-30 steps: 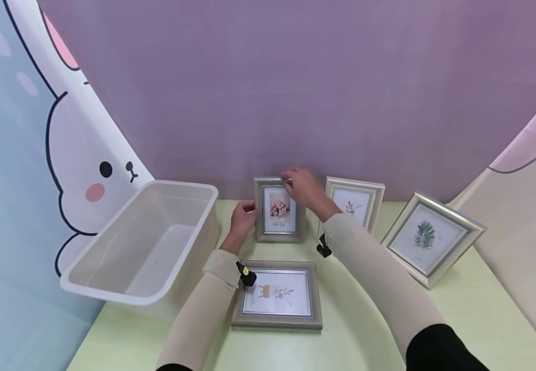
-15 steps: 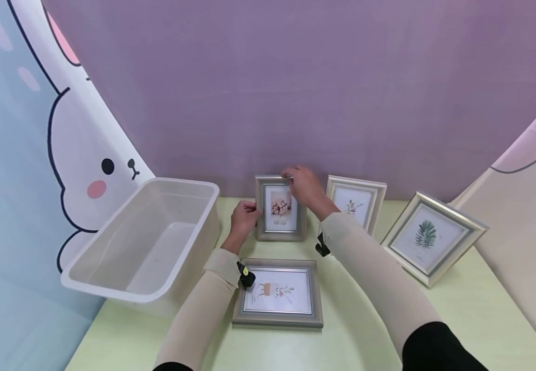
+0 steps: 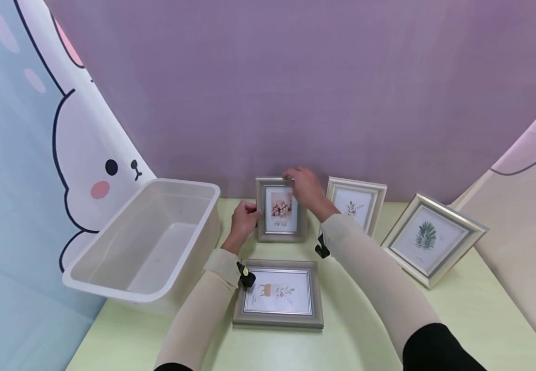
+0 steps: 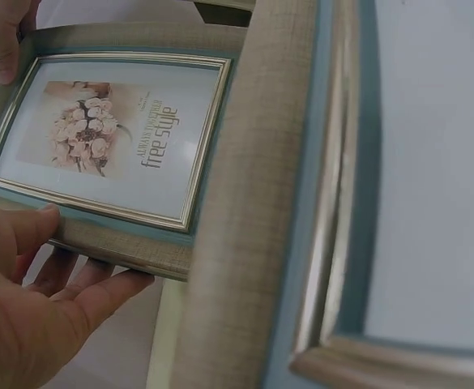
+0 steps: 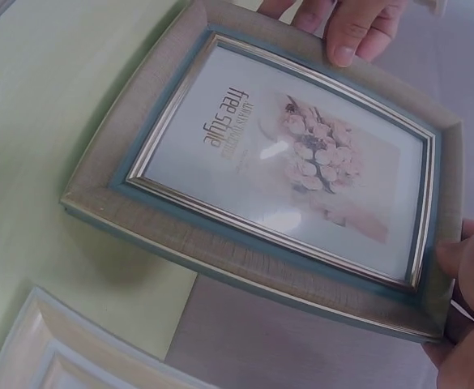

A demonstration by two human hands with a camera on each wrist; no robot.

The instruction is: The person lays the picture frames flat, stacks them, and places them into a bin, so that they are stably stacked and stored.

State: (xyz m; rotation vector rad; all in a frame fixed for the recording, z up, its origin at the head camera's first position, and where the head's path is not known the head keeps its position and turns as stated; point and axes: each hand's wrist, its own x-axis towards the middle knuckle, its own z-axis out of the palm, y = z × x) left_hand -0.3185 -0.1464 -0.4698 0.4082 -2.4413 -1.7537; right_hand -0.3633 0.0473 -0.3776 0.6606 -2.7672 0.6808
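A picture frame (image 3: 281, 235) with a flower print and "free style" lettering stands upright at the back of the table. My left hand (image 3: 243, 221) pinches its left edge, thumb (image 4: 38, 223) on the front and fingers behind. At the top edge, my right hand (image 3: 308, 189) grips the frame, its thumb on the front in the right wrist view (image 5: 471, 267). Lying flat nearer me is a larger picture frame (image 3: 278, 320) with a plant print, partly under my left wrist. Close to my right forearm a cream picture frame (image 3: 379, 198) stands tilted back, its lower part hidden by the sleeve.
A deep white plastic tub (image 3: 184, 247) stands on the left of the pale green table (image 3: 361, 340). To the right, a silver-gold picture frame (image 3: 465, 222) with a green leaf print leans back at an angle. A purple backdrop (image 3: 305, 93) rises directly behind.
Both hands keep their hold on the flower-print frame, which stays in its place. The whole view shifts only slightly.
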